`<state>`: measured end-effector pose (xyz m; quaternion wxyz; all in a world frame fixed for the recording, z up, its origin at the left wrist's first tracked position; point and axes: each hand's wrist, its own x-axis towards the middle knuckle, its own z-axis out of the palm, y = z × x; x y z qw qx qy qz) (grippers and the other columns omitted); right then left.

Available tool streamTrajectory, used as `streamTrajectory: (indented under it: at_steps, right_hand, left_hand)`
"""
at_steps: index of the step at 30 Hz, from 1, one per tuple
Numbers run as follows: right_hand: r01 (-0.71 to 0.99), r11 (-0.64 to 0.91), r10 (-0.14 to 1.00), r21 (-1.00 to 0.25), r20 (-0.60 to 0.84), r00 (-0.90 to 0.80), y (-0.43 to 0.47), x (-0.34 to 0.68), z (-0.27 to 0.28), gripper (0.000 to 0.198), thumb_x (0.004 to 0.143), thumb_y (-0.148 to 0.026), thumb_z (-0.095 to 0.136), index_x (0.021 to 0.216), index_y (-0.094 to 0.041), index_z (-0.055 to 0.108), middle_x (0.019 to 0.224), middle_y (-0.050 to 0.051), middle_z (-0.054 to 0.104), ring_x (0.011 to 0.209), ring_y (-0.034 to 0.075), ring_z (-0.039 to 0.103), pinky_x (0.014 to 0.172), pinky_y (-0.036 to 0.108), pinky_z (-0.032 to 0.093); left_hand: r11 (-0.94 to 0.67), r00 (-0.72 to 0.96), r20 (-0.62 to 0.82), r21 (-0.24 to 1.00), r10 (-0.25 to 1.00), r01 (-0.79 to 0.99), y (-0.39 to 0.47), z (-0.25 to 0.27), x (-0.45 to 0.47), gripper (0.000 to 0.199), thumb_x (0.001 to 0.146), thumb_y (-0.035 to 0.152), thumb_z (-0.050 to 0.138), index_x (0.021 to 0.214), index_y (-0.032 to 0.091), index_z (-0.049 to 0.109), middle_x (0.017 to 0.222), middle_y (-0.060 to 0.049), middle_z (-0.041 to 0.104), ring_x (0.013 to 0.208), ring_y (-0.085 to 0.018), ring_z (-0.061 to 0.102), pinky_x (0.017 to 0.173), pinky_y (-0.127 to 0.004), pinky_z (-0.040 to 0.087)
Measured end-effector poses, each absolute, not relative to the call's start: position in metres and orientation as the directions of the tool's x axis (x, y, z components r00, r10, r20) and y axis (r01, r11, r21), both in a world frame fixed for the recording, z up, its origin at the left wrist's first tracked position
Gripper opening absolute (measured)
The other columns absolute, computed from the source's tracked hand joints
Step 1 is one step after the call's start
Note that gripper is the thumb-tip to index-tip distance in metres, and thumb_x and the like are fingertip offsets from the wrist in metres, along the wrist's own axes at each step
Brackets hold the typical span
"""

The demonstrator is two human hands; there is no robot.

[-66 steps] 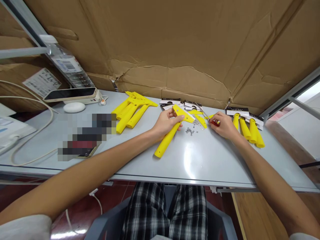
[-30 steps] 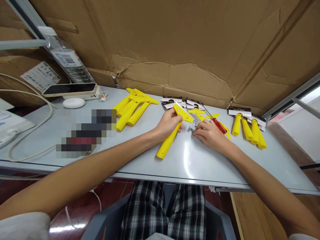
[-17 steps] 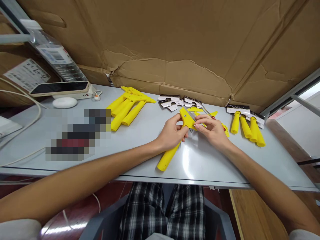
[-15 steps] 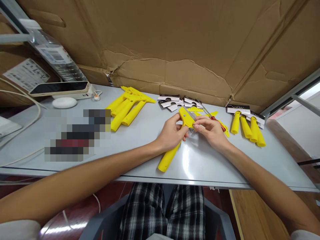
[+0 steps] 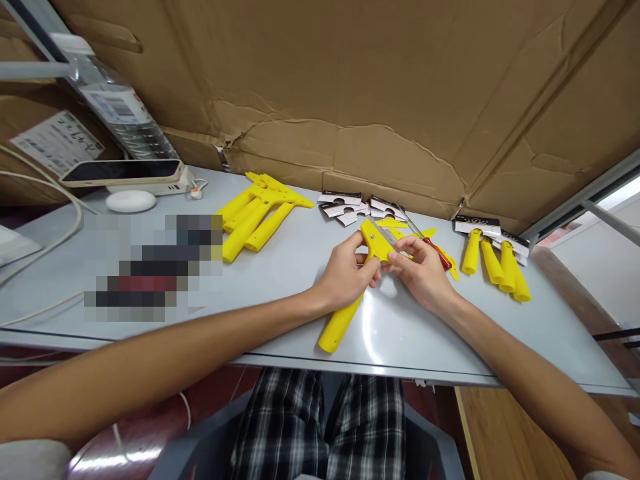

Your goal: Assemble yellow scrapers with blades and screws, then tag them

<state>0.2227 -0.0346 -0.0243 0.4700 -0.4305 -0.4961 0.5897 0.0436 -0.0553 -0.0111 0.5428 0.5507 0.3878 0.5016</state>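
My left hand (image 5: 350, 270) is wrapped round a yellow scraper (image 5: 341, 327) just below its head, and the handle slants down towards me. A metal blade strip (image 5: 384, 235) shows along the head's upper right edge, and a small silver screw (image 5: 372, 237) sits in the head. At the head's right corner my right hand (image 5: 423, 270) has thumb and fingertips pinched together, touching the scraper. Whatever small piece these fingertips may hold is hidden. Just beyond my right hand lies a red-handled screwdriver (image 5: 438, 253) beside flat yellow plates (image 5: 393, 223).
Several yellow scraper handles (image 5: 260, 213) are piled at the left. Several black-and-white blade sleeves (image 5: 345, 207) lie at the back. Sleeved scrapers (image 5: 493, 260) rest at the right. A phone (image 5: 123, 171), a white case (image 5: 131, 201) and a water bottle (image 5: 125, 110) stand left, before the cardboard (image 5: 350, 80).
The right fingertips have closed in at the scraper head's right corner; the small metal pieces seen beneath them earlier are out of sight. The view has shifted slightly.
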Motion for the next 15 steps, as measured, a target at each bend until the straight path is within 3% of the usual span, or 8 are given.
streamTrajectory:
  at_steps: [6, 10, 13, 15]
  right_hand:
    - [-0.201, -0.126, 0.976, -0.971, -0.084, -0.203, -0.035, 0.222, -0.018, 0.072, 0.057, -0.038, 0.096, 0.106, -0.019, 0.047, 0.094, -0.001, 0.061, 0.084, 0.012, 0.068, 0.080, 0.031, 0.062]
    - [-0.171, -0.125, 0.962, -0.977, -0.077, -0.263, -0.032, 0.227, -0.018, 0.068, 0.070, -0.050, 0.089, 0.113, -0.020, 0.046, 0.095, 0.001, 0.064, 0.088, 0.014, 0.071, 0.082, 0.035, 0.064]
    - [-0.015, -0.015, 0.977, -1.000, -0.011, -0.211, -0.025, 0.239, -0.021, 0.065, 0.077, -0.059, 0.082, 0.116, -0.019, 0.048, 0.099, 0.004, 0.065, 0.083, 0.014, 0.070, 0.074, 0.033, 0.062]
    - [0.217, 0.148, 0.983, -0.965, 0.119, -0.142, -0.018, 0.251, -0.024, 0.057, 0.082, -0.058, 0.077, 0.112, -0.017, 0.053, 0.100, 0.006, 0.067, 0.079, 0.012, 0.068, 0.068, 0.028, 0.059]
  left_hand:
    - [-0.098, 0.227, 0.122, 0.988, 0.966, -0.115, -0.054, -0.012, 0.044, 0.024, 0.080, 0.012, 0.061, 0.103, 0.016, 0.060, 0.086, -0.002, 0.068, 0.059, -0.011, 0.065, 0.049, -0.023, 0.051]
    - [-0.107, 0.233, 0.137, 0.985, 0.963, -0.136, -0.042, -0.011, 0.038, 0.022, 0.081, 0.010, 0.062, 0.103, 0.015, 0.062, 0.103, -0.006, 0.073, 0.058, -0.009, 0.064, 0.050, -0.024, 0.053]
    - [-0.074, 0.196, 0.101, 0.987, 0.975, -0.144, -0.030, -0.006, 0.029, 0.022, 0.086, 0.012, 0.065, 0.108, 0.013, 0.063, 0.125, -0.012, 0.072, 0.062, -0.009, 0.068, 0.052, -0.024, 0.055]
    - [-0.050, 0.173, 0.076, 0.988, 0.982, -0.148, -0.023, -0.002, 0.023, 0.023, 0.090, 0.016, 0.066, 0.113, 0.013, 0.064, 0.128, -0.014, 0.072, 0.068, -0.011, 0.072, 0.055, -0.023, 0.057]
